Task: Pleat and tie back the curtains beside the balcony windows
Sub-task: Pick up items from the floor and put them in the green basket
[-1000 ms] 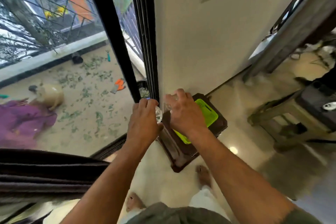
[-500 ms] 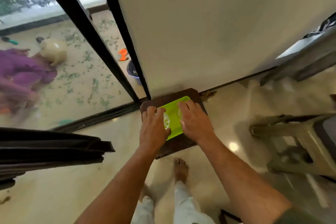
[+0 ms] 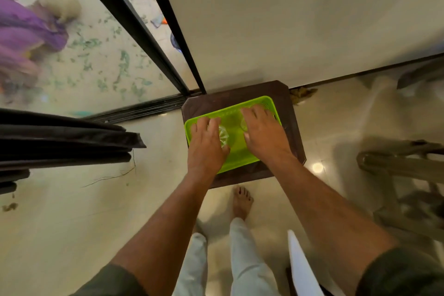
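Our view now tips further down than a second ago: the upper wall with its switch plate and the balcony railing are out of sight, and we look almost straight down at our legs and one bare foot (image 3: 242,202). Our left hand (image 3: 206,145) and right hand (image 3: 263,133), earlier raised by the dark door frame (image 3: 144,29), now sit lower, over the green tray (image 3: 234,158) on the brown stool (image 3: 294,127). The clear crinkled piece (image 3: 224,137) we hold now shows against the tray. The dark pleated curtain (image 3: 67,144) appears higher at our left, and a white edge (image 3: 301,269) enters at the bottom.
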